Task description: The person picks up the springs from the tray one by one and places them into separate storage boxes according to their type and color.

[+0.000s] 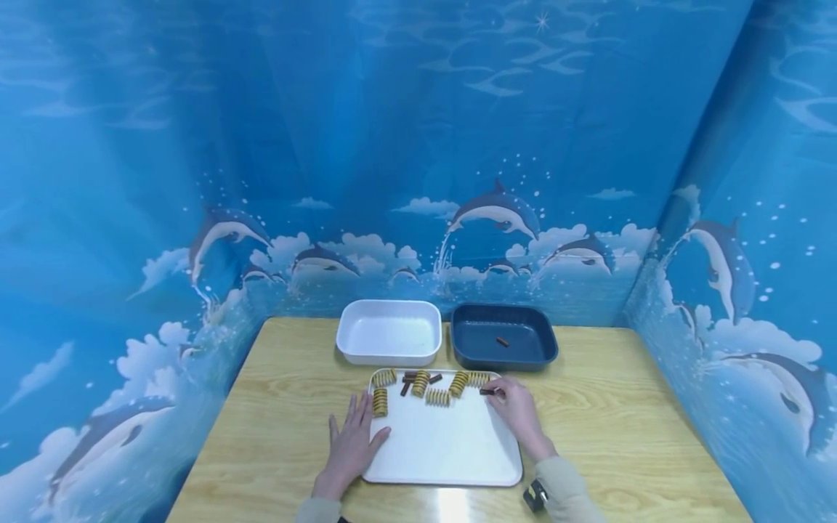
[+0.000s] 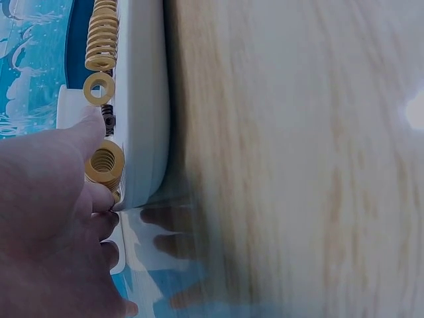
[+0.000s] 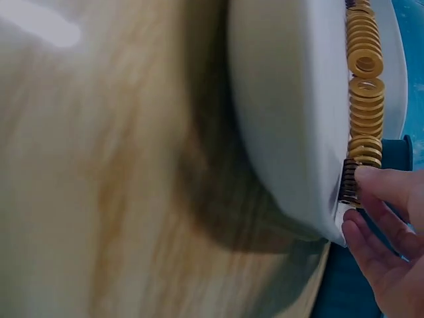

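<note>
Along the far part of a white tray (image 1: 445,450) lie several yellow coil springs (image 1: 437,397) and some smaller dark brown springs (image 1: 405,388). My right hand (image 1: 516,412) is at the tray's upper right corner, pinching one small dark brown spring (image 3: 347,180) between thumb and fingers. Beside that spring, a yellow spring (image 3: 366,151) lies close by in the right wrist view. On the tray's left edge rests my left hand (image 1: 352,442), its fingers extended and spread, near a yellow spring (image 2: 105,162). Nothing is held in it.
Behind the tray stand a white bin (image 1: 390,357) on the left and a dark blue bin (image 1: 503,359) on the right. A single dark brown spring (image 1: 501,341) lies in the blue one. The wooden table (image 1: 615,421) meets a dolphin-printed curtain (image 1: 405,181) at its back and sides.
</note>
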`<state>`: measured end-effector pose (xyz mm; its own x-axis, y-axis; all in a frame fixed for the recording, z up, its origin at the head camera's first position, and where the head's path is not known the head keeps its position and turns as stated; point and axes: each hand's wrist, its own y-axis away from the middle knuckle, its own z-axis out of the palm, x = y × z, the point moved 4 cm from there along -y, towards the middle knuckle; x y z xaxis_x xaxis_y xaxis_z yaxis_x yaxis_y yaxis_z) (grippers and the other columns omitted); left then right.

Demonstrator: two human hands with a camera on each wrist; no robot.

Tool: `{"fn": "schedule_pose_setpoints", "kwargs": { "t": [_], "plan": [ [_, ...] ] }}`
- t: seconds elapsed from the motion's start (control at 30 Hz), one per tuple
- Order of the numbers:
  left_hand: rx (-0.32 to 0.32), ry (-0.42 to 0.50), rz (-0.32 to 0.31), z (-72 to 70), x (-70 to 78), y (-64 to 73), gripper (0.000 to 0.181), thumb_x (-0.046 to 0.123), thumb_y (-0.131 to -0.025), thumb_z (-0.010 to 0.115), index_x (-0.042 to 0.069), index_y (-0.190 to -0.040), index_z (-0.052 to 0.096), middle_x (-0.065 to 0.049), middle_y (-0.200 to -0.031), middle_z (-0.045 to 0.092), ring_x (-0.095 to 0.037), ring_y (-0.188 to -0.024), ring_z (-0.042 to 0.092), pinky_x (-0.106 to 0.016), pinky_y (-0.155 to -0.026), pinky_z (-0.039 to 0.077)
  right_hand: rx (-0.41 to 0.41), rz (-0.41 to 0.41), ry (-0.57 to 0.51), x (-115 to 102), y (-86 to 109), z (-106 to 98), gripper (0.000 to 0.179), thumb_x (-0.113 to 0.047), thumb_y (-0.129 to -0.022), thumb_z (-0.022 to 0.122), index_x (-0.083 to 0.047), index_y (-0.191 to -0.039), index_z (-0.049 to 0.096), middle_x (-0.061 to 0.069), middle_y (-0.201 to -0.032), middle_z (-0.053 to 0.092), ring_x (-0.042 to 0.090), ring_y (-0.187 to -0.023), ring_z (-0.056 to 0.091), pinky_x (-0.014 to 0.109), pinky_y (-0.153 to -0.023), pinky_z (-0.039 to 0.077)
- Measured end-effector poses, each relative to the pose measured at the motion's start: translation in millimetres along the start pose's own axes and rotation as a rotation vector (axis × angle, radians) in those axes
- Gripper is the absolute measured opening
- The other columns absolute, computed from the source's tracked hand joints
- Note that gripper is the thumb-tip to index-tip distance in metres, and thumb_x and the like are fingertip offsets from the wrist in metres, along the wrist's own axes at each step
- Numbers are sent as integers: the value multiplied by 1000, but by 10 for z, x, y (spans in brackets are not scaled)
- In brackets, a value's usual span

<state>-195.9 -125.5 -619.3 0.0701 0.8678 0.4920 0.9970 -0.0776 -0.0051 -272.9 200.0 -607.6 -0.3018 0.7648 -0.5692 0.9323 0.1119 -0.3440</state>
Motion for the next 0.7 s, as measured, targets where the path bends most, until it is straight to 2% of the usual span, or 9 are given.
{"fn": "schedule_pose_setpoints", "kwargs": {
  "t": [0.17, 0.43, 0.57, 0.7],
  "plan": [
    [-20, -7, -10, -10, 7, -1, 77, 45, -101, 56, -3, -156, 30, -20, -165, 24, -42, -153, 16, -77, -114, 0, -31, 8, 30, -13, 6, 42, 25, 4, -76, 84, -10, -95, 77, 5, -92, 73, 19, -83, 70, 38, -75, 60],
    [-1, -12, -5, 14, -5, -8, 76, 45, -101, 58, -2, -155, 33, -20, -164, 27, -43, -152, 19, -78, -113, 2, -23, 20, 32, -42, -31, 106, 21, -1, -76, 85, -7, -94, 76, 5, -87, 74, 22, -81, 70, 44, -77, 57],
    [-15, -7, -13, 9, 4, -13, 76, 45, -101, 57, -2, -156, 32, -20, -165, 26, -43, -153, 17, -77, -114, 1, -12, 17, 24, -54, -30, 130, 19, 1, -74, 85, -9, -88, 76, 2, -82, 73, 19, -76, 69, 42, -74, 56],
    [-3, -13, -7, -7, 4, -10, 76, 44, -101, 57, -2, -156, 32, -20, -164, 26, -42, -153, 18, -78, -114, 2, -2, 17, 7, -75, -15, 128, 19, 1, -73, 86, -10, -86, 76, 0, -79, 71, 15, -71, 66, 36, -68, 55]
  ]
}}
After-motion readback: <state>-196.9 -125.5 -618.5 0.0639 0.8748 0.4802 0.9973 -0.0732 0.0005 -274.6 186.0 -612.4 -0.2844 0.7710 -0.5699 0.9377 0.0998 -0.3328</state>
